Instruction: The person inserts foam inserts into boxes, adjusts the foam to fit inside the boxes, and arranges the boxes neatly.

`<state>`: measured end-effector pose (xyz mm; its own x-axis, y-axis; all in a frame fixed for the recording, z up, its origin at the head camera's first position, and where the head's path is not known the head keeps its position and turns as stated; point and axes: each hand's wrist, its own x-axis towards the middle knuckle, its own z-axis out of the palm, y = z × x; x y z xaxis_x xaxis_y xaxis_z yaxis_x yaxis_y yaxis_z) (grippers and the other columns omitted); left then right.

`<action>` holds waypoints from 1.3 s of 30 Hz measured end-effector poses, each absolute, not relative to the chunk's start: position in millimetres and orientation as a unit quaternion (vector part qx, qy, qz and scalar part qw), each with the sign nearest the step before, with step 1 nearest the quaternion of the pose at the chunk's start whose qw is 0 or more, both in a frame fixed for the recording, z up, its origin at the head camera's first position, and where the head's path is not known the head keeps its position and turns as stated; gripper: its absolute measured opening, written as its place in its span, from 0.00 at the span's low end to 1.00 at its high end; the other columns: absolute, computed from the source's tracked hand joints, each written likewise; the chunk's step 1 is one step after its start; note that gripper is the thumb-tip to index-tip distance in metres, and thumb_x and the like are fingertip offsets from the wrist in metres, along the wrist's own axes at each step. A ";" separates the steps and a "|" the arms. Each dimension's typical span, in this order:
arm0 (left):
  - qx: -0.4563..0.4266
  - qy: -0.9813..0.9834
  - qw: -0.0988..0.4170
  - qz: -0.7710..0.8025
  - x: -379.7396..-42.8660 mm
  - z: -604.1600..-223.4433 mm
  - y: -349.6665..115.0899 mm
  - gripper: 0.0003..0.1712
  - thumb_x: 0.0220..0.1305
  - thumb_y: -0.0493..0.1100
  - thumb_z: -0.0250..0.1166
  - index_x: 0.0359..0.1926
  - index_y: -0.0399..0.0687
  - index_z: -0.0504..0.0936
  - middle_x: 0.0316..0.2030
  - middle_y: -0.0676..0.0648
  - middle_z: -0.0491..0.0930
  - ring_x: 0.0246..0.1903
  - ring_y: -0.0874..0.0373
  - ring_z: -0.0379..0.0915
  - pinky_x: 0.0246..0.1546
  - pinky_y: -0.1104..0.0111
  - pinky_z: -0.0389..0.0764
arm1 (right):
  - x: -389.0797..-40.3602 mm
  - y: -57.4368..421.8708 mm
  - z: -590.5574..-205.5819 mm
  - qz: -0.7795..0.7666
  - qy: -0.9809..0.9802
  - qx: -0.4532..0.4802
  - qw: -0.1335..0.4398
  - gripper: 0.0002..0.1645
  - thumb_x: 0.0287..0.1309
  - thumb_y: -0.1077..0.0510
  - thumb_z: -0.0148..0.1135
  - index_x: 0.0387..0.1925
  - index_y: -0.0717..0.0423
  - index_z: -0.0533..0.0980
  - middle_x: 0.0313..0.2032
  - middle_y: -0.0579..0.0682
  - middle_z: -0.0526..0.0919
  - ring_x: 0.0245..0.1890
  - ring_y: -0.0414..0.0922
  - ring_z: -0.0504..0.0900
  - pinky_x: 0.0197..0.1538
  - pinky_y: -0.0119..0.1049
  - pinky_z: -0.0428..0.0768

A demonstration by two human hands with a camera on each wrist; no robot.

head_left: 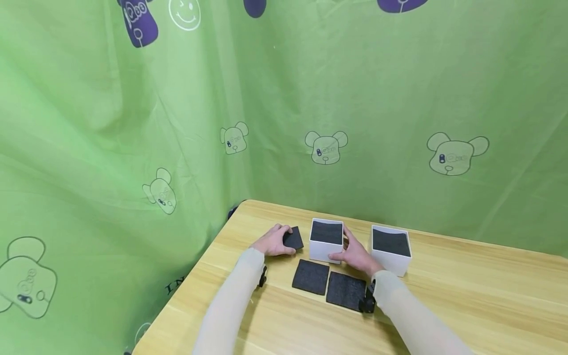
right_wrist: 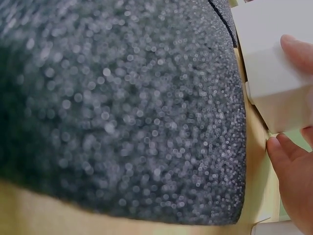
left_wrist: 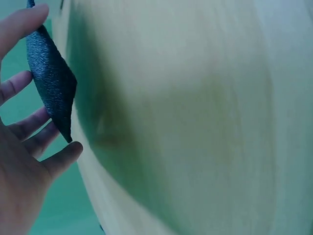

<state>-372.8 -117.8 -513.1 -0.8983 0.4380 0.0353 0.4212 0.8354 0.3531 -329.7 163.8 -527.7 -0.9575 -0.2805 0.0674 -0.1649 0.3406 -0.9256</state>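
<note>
My left hand (head_left: 276,241) pinches a thin black square pad (head_left: 294,238) by its edges, thumb on one side and fingers on the other. In the left wrist view the same pad (left_wrist: 51,78) is seen at a slant, raised off the wooden surface. Beside it stands a white open-topped box (head_left: 325,251), with dark material (head_left: 327,231) inside near the rim. My right hand (head_left: 358,254) grips this box from its right side, thumb across the front. In the right wrist view the thumb (right_wrist: 299,53) presses the white wall, while the palm is partly out of frame.
Two more black square pads (head_left: 310,277) lie flat on the wooden table (head_left: 284,325) in front of the gripped box. A second white box (head_left: 390,262), also with a dark top inside, stands right of my right hand. Green curtains (head_left: 377,88) hang behind the table.
</note>
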 end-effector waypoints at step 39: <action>0.296 0.925 -0.061 0.228 -364.6 -452.4 -55.6 0.36 0.46 0.67 0.59 0.54 0.57 0.66 0.51 0.54 0.65 0.46 0.63 0.61 0.46 0.71 0.67 | -329.4 163.0 -527.9 -0.542 0.829 -0.135 0.041 0.67 0.37 0.56 0.72 0.67 0.50 0.32 0.65 0.62 0.45 0.59 0.62 0.54 0.56 0.49 0.60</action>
